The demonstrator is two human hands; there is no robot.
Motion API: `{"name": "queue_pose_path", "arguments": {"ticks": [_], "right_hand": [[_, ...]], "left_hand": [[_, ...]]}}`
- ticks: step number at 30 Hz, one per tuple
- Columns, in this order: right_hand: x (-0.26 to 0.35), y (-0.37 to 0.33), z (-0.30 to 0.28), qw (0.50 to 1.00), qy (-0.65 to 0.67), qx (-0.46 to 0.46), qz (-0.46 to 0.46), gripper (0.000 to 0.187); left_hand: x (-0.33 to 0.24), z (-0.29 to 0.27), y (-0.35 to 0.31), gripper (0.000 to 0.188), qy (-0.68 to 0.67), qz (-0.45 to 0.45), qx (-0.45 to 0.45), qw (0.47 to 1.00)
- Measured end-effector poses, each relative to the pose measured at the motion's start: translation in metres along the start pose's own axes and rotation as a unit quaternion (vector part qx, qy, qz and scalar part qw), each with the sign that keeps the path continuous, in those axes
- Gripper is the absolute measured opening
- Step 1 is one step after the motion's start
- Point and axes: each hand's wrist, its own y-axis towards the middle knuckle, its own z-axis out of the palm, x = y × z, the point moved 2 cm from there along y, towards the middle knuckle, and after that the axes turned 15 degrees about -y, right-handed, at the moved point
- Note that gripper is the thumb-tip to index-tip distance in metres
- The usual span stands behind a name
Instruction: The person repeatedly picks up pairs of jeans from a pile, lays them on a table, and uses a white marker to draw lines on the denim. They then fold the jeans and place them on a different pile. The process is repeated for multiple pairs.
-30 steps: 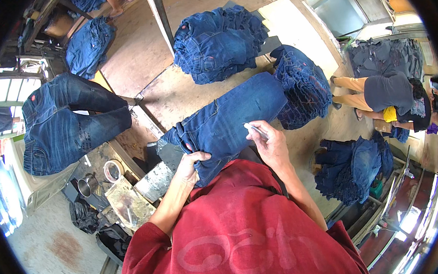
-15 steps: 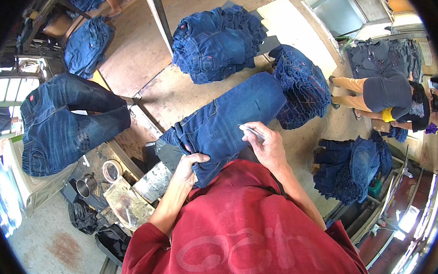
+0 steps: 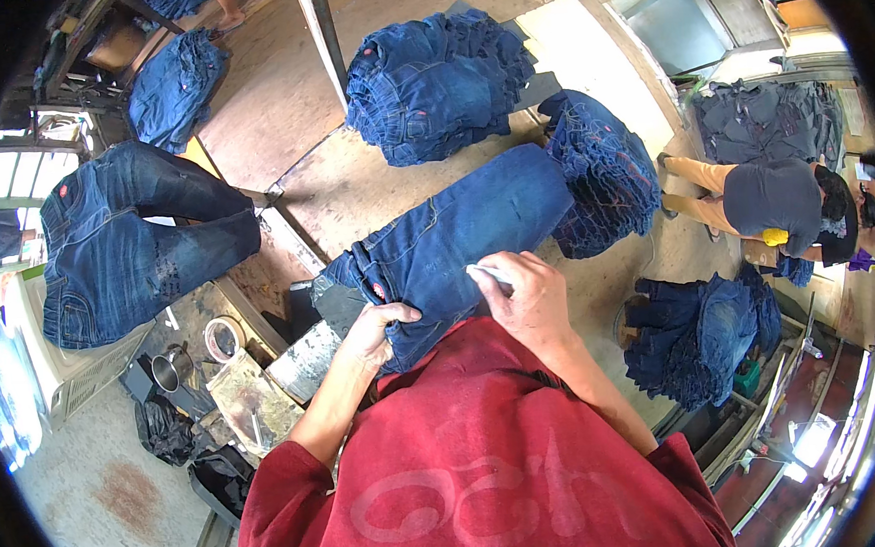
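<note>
A pair of dark blue jeans (image 3: 456, 242) lies flat on the worn wooden table (image 3: 352, 193), waistband toward me. My left hand (image 3: 379, 329) presses down on the waistband corner, fingers curled over the denim. My right hand (image 3: 527, 293) is closed around a small white stick, like chalk (image 3: 485, 274), whose tip rests on the jeans near the seat.
Stacks of folded jeans stand at the far side (image 3: 435, 73) and right end (image 3: 607, 173) of the table. Inflated jeans (image 3: 125, 247) hang on a form at left. A metal cup (image 3: 171, 368) and tape roll (image 3: 223, 337) sit lower left. A person (image 3: 774, 203) crouches by another pile (image 3: 697, 333).
My right hand with the white stick has shifted slightly along the denim. My left hand stays on the waistband.
</note>
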Motion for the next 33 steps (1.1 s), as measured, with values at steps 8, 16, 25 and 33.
{"name": "queue_pose_path", "arguments": {"ticks": [8, 16, 25, 33], "right_hand": [[0.013, 0.005, 0.005, 0.992, -0.126, 0.011, -0.028, 0.01], [0.016, 0.01, 0.0, 0.989, -0.143, 0.032, -0.037, 0.014], [0.0, 0.026, -0.004, 0.983, -0.178, 0.015, -0.033, 0.016], [0.016, 0.032, 0.013, 0.993, -0.085, 0.032, -0.075, 0.016]], "left_hand": [[0.002, -0.02, 0.01, 0.035, 0.047, -0.004, -0.03, 0.998], [0.002, -0.024, 0.013, 0.046, 0.02, -0.016, 0.021, 0.999], [0.006, -0.027, 0.017, 0.049, 0.028, 0.008, -0.007, 1.0], [0.003, -0.017, 0.006, 0.033, 0.019, -0.013, 0.013, 1.0]]}}
